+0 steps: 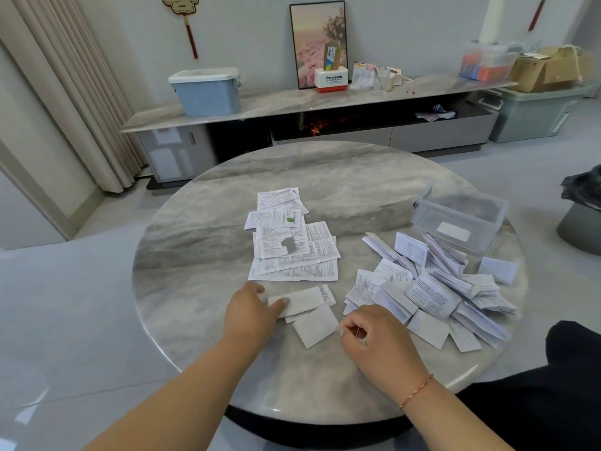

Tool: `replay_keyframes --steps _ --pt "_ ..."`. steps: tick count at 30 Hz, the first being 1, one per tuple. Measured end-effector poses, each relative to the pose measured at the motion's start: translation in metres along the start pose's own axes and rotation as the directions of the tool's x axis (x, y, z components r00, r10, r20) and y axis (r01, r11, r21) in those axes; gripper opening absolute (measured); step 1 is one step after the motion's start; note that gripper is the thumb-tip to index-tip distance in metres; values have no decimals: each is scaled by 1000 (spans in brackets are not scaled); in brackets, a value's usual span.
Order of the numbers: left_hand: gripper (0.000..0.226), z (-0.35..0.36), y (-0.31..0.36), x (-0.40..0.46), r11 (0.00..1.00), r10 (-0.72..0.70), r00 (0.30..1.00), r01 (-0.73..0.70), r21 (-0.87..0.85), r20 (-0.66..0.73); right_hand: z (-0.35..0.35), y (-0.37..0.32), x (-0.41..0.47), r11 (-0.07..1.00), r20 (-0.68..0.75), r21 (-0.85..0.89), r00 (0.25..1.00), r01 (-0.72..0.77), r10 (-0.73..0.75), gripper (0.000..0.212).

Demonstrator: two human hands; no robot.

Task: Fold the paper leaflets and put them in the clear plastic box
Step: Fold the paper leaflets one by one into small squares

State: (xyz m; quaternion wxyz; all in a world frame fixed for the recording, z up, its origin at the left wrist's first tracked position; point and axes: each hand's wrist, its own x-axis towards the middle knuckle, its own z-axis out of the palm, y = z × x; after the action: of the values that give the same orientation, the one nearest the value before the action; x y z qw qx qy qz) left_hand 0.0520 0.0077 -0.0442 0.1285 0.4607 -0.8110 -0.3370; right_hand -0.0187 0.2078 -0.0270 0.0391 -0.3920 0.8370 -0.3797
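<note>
Two hands work one leaflet point(300, 302) near the table point(182, 255) edge closest to the person. The left hand point(252, 309) lies flat on the leaflet's left end, fingers straight and together, thumb out along its upper edge; I judge it is pinning the sheet so it cannot slide while the other end is turned. The right hand point(374, 335) is curled, thumb and forefinger pinched together just right of the flap point(315, 327) that sticks out toward the person. Whether the pinch actually holds a paper edge cannot be told, since the fingers hide the contact; the pose suggests it is drawing that flap over for a fold.

Beyond the left hand, just past its fingertips, sits the flat stack point(292, 245) of unfolded leaflets, kept within easy reach as the supply. Right of and beyond the right hand spreads the heap point(432, 288) of folded ones, loose and overlapping, apparently dropped there to be boxed in a batch. Further beyond the right hand, just behind the heap, stands the box point(460, 219); it looks empty, so I judge nothing is stowed yet and the task is only part done. Next the crease needs pressing flat, and the thin paper could skew if the left palm lifts early
</note>
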Motion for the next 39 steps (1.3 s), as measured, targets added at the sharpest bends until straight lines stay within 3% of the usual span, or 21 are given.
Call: replay_keyframes --steps 2,4,8,12,17,23,26,28,32,36,39 --pt "58 -3 4 9 992 71 992 -59 113 -107 1 -1 2 1000 -6 16 1000 -4 4 22" --pt "58 -7 8 27 969 183 971 -152 193 -152 2 -3 3 999 -8 38 1000 -15 16 19" --pt "51 -8 24 73 904 320 947 -298 307 -26 10 -2 6 997 3 74 1000 4 -4 16" --pt "53 -3 37 109 850 308 937 -348 396 163 17 5 11 996 14 88 1000 23 -24 21" --pt "19 -1 38 122 704 301 915 -403 585 268 21 11 16 995 -13 102 1000 5 -3 22" --pt "18 -16 23 123 698 380 893 -449 558 243 21 10 18 995 -23 103 1000 13 -10 17" --pt "13 -25 21 116 824 326 933 -359 438 151 20 6 16 994 -20 107 1000 11 -9 20" --pt "28 -30 19 113 888 275 951 -308 342 141 19 6 14 995 -25 95 1000 18 -15 22" --pt "23 -52 21 93 934 283 955 -295 201 85 13 2 9 998 -11 58 1000 18 -18 16" --pt "12 -77 37 34 812 502 865 -464 355 -16 3 -3 4 997 -52 80 998 -15 20 10" --pt "10 -81 35 -25 633 748 658 -664 398 -92 -5 -9 0 990 -130 136 990 -31 49 22"
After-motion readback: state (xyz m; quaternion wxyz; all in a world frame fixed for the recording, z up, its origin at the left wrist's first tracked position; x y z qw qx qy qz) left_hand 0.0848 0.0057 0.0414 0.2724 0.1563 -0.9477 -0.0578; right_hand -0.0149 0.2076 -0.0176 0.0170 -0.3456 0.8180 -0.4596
